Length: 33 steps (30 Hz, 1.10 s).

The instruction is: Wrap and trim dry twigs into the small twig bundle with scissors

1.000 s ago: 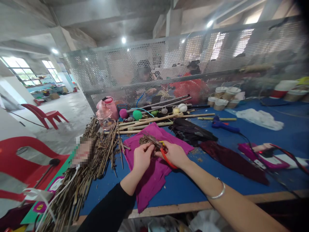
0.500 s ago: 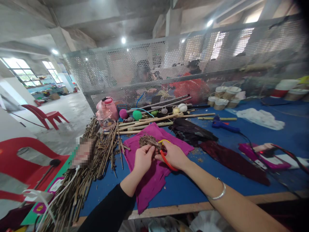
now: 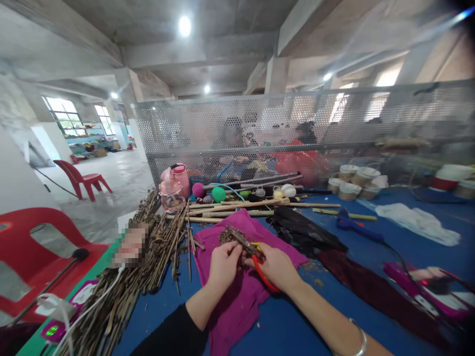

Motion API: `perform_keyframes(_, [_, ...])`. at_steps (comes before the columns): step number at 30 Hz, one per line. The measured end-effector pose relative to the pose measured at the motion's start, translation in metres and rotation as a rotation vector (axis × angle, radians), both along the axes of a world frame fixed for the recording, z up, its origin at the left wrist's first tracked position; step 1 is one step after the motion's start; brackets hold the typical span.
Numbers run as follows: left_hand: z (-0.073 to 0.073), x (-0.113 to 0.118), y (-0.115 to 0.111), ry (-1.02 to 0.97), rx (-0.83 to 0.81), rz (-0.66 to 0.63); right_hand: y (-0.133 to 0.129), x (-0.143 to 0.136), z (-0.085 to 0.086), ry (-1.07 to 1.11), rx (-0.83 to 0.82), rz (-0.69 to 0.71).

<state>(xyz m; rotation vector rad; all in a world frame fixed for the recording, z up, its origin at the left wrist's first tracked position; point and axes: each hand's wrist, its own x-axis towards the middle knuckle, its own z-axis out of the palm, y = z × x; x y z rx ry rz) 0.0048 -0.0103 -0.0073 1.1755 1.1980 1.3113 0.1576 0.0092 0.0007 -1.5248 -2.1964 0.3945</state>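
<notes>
A magenta cloth [image 3: 241, 306] lies across the blue table, with a small heap of dry brown plant bits [image 3: 229, 235] on it. My right hand [image 3: 278, 264] grips scissors [image 3: 264, 277] with red and yellow handles, their blades pointing up and left over the heap. Close beside the blades, my left hand [image 3: 224, 264] has its thumb and fingers pinched together at the heap's near edge. What sits between those fingertips is too small to make out. Left of the cloth spreads a big pile of dry brown stalks [image 3: 126, 291].
Bamboo sticks [image 3: 237, 207], yarn balls [image 3: 218, 194] and a pink clear jug [image 3: 172, 190] stand before a perforated metal screen [image 3: 208, 128]. To the right lie dark cloths [image 3: 308, 230], a blue glue gun [image 3: 356, 227] and white pots [image 3: 349, 190]. People sit behind the screen.
The view has tilted up and shifted left, so the table things appear lower and further right. Both hands stay at the heap, with the scissors still in the right one.
</notes>
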Motion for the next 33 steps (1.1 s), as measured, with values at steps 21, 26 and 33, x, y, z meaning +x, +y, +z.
perform_keyframes(21, [-0.0066, 0.0035, -0.0002, -0.132, -0.039, -0.027, -0.0054, -0.0039, 0.0023, -0.010, 0.201, 0.057])
perform_keyframes(26, [-0.0094, 0.0047, -0.0007, -0.125, -0.021, -0.040, -0.0047, -0.0047, 0.0006, 0.002, 0.229, 0.057])
perform_keyframes(33, [-0.0088, 0.0033, -0.0016, -0.027, 0.019, -0.031, -0.0055, -0.0044, 0.0033, 0.013, 0.241, 0.073])
